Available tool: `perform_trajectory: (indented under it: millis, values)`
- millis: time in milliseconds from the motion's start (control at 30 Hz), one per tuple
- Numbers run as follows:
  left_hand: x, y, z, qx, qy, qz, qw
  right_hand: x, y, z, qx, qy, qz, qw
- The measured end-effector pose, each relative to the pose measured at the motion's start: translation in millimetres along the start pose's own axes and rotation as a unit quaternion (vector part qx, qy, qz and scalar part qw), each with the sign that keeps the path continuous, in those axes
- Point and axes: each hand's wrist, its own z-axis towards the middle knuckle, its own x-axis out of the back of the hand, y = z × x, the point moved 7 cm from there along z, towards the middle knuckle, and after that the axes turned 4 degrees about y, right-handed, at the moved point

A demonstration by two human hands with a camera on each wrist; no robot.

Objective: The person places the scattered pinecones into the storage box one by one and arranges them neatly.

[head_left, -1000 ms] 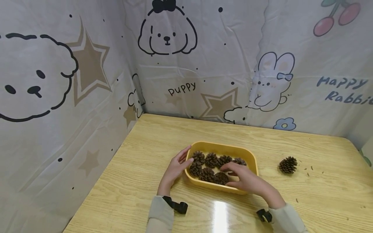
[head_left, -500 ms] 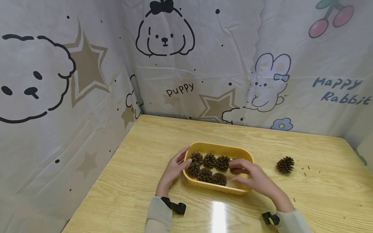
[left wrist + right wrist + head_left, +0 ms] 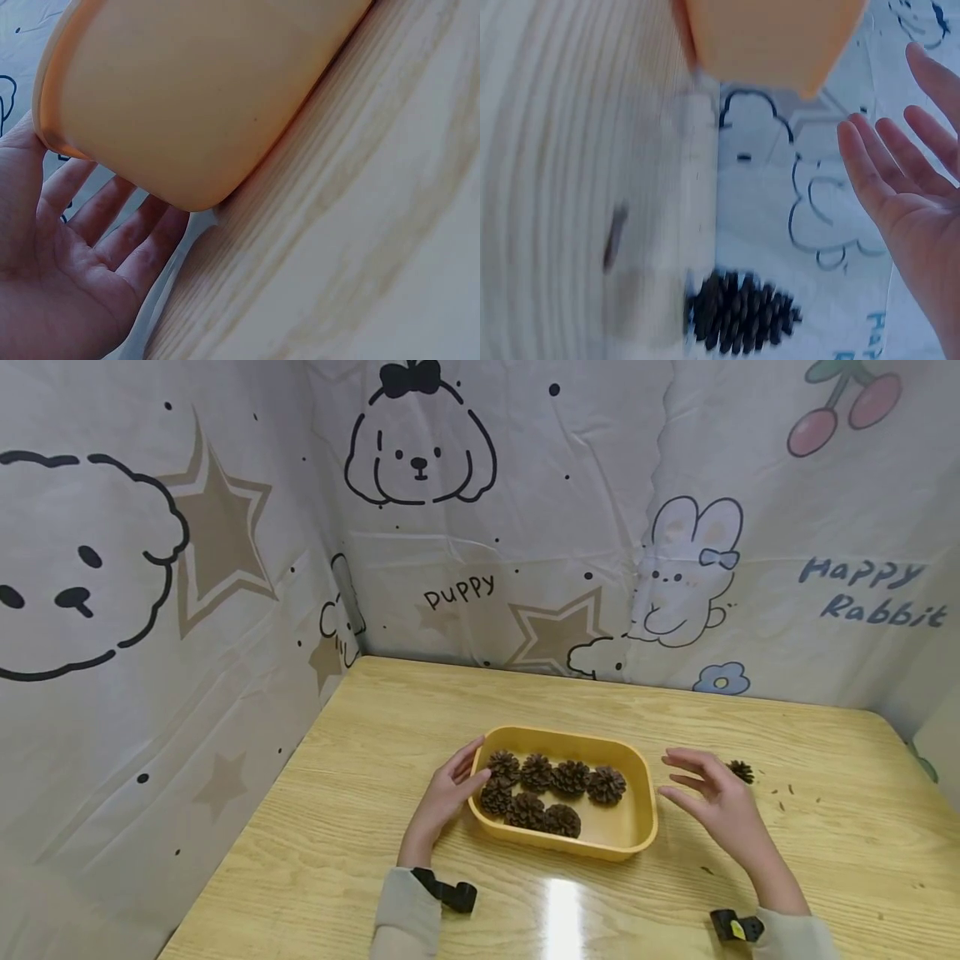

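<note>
A yellow plastic bin (image 3: 637,847) sits on the table with several brown pine cones (image 3: 570,778) lying in two rows inside; its right end shows bare floor. My left hand (image 3: 442,797) holds the bin's left end, thumb over the rim and fingers along the outer wall (image 3: 187,97). Off the bin's right end, my right hand (image 3: 716,802) hovers with nothing in it, fingers spread and thumb apart. One loose pine cone (image 3: 742,313) lies on the table past that hand, which partly hides it in the head view.
Small brown scale bits (image 3: 782,806) are scattered on the wooden table (image 3: 840,860) at the right. A printed cloth (image 3: 442,552) with cartoon animals hangs behind and to the left of the table.
My right hand has lifted out of the bin and moved right toward the loose pine cone. A pine cone it was touching now lies at the right of the far row. The left hand stays put.
</note>
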Motion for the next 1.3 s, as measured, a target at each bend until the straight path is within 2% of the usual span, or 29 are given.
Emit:
perform_trajectory:
  millis: [267,500,700,833,1000,1300]
  values:
    - [-0.1,-1.8,0.2,0.002,-0.005,0.003,1.0000,32.9,19.3,-10.8,-0.060,0.060,-0.056,0.995]
    - [-0.2,-2.3,1.3,0.000,-0.005,0.002,1.0000,54.8,26.8,-16.3,-0.073,0.123,-0.068,0.987]
    - [0.0,-2.8,0.7,0.005,-0.004,-0.004,1.0000,67.8,45.7,-22.9,-0.130,0.148,-0.082,0.977]
    - [0.0,-2.7,0.6,0.004,-0.005,-0.007,1.0000,73.8,62.2,-27.9,-0.190,0.132,-0.092,0.969]
    - [0.1,-3.0,0.6,0.005,-0.008,-0.006,0.9999,74.1,81.0,-34.1,-0.257,0.081,-0.113,0.956]
    - [-0.5,-2.1,0.4,0.003,-0.007,-0.005,1.0000,63.4,99.1,-36.6,-0.272,0.003,-0.123,0.955]
